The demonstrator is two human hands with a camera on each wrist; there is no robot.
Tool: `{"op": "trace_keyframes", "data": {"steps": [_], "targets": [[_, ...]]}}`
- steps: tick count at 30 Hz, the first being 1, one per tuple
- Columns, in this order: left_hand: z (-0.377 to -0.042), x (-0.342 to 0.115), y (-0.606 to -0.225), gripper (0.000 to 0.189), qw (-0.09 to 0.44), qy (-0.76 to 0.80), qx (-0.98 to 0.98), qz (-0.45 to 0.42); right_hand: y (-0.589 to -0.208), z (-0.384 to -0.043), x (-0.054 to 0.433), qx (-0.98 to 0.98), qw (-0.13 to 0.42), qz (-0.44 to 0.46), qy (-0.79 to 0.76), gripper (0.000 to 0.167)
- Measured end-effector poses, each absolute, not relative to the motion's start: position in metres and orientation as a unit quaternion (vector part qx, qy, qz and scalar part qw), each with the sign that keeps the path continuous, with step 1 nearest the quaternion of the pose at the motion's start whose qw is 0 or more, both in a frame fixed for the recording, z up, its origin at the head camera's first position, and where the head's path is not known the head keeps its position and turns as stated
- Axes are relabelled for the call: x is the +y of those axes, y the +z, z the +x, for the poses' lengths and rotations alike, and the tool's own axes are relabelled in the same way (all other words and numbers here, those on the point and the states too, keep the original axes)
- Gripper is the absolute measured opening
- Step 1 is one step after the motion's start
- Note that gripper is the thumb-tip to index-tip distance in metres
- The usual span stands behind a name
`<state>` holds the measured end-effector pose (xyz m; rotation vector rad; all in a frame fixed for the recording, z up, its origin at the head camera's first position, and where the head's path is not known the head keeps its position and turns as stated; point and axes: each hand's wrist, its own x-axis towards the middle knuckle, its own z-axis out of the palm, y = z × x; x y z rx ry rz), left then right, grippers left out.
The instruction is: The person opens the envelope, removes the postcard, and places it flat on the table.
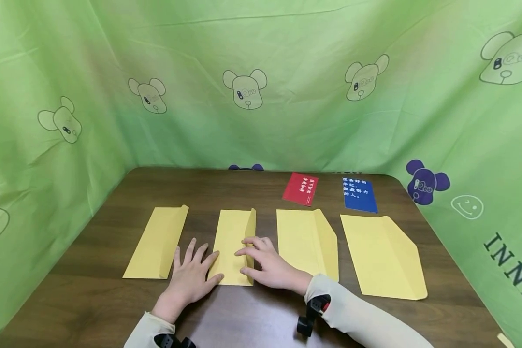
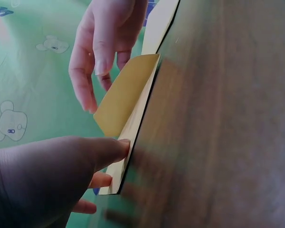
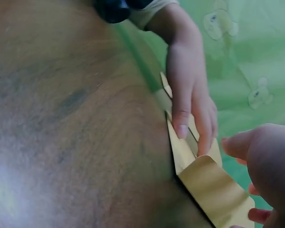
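A yellow paper envelope (image 1: 229, 237) lies in front of me, second from the left in a row on the table. Its long flap (image 2: 126, 92) stands raised at an angle along the right side. With fingers spread, my left hand (image 1: 189, 280) rests on the envelope's left edge, thumb and forefinger touching the paper. My right hand (image 1: 269, 263) hovers over the flap side, its fingers loosely bent and pointing left. In the right wrist view its fingers (image 3: 260, 216) are close to the flap's outer edge; whether they touch it is hard to tell.
Left of it lies another envelope (image 1: 156, 241), its flap folded over. Two more envelopes lie to the right, one with a partly lifted flap (image 1: 328, 246), the other spread flat (image 1: 387, 256). Behind them are a red card (image 1: 300, 189) and a blue card (image 1: 360, 195). Green cloth (image 1: 243, 135) surrounds the wooden table.
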<state>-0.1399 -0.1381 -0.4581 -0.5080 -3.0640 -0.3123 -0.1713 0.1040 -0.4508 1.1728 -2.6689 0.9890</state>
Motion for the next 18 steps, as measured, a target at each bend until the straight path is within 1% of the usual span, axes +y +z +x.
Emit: {"op": "trace_keyframes", "data": {"steps": [5, 13, 18], "targets": [[-0.140, -0.137, -0.457, 0.055, 0.012, -0.107, -0.980, -0.166, -0.449, -0.169, 0.101, -0.880, 0.039, 0.398, 0.258, 0.034], [-0.140, -0.135, -0.456, 0.055, 0.006, -0.107, -0.978, -0.178, -0.444, -0.169, 0.111, -0.885, 0.087, 0.416, 0.193, 0.034], [-0.143, -0.133, -0.454, 0.055, -0.006, -0.096, -0.979, -0.181, -0.441, -0.172, 0.123, -0.893, 0.087, 0.408, 0.167, 0.038]]}}
